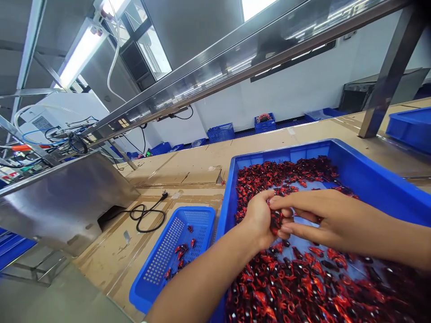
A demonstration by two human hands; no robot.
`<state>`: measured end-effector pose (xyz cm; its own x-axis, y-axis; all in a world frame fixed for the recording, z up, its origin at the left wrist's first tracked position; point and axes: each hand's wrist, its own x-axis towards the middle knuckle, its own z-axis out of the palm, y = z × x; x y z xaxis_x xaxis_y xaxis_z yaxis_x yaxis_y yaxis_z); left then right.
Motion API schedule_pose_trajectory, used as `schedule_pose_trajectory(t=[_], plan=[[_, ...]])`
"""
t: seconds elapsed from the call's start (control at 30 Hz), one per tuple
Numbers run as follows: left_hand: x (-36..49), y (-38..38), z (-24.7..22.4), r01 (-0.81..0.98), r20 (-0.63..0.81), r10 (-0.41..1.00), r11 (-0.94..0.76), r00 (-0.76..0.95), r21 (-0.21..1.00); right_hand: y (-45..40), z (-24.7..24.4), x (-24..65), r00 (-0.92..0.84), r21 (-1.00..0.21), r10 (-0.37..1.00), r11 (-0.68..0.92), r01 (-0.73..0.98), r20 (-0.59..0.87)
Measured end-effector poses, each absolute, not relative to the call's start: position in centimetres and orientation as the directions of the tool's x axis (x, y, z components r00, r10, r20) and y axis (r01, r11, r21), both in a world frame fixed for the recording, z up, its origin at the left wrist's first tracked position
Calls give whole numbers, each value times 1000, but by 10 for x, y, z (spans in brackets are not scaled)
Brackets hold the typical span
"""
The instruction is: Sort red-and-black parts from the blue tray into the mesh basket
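Note:
Many small glossy red-and-black pieces (pixel 289 287) lie in a large blue tray (pixel 373 179). Above them my left hand (pixel 261 220) is cupped around several of these pieces, its palm turned toward the right. My right hand (pixel 310 211) meets it from the right, thumb and fingers curled at the pieces in the left palm. Whether the right fingertips pinch one piece is too small to tell. Left of the tray, a blue perforated basket (pixel 139 289) contains several similar pieces (pixel 182 249); my left forearm covers its lower right part.
A black cable with a plug (pixel 143 218) lies on the cardboard-covered table (pixel 188 170). A metal post (pixel 387 76) and an overhead beam cross beyond the large tray. Another blue tray (pixel 411 130) stands at right, and a steel cabinet (pixel 67 197) at left.

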<state>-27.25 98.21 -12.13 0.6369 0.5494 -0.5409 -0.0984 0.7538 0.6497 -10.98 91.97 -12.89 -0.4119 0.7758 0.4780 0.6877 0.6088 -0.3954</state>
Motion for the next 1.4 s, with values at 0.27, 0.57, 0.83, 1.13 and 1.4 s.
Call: schedule_pose_trajectory(t=[0.27,0.57,0.83,1.13,1.4], plan=[[-271,975,-121,-149,-431,657,637,619,756,923,-119,-111,-180,-902,948,307,303,262],[-273,977,-122,-283,-294,741,544,604,790,921,-119,-113,-176,-979,979,132,155,104],[-270,971,-113,-245,-387,756,572,527,783,918,-148,-123,-283,-434,785,560,706,551],[-275,974,-113,-277,-421,606,737,674,617,913,-129,-131,-66,-889,949,313,334,309],[-279,978,-109,-220,-382,448,831,808,510,931,-103,-86,-159,-856,987,-94,-509,-13]])
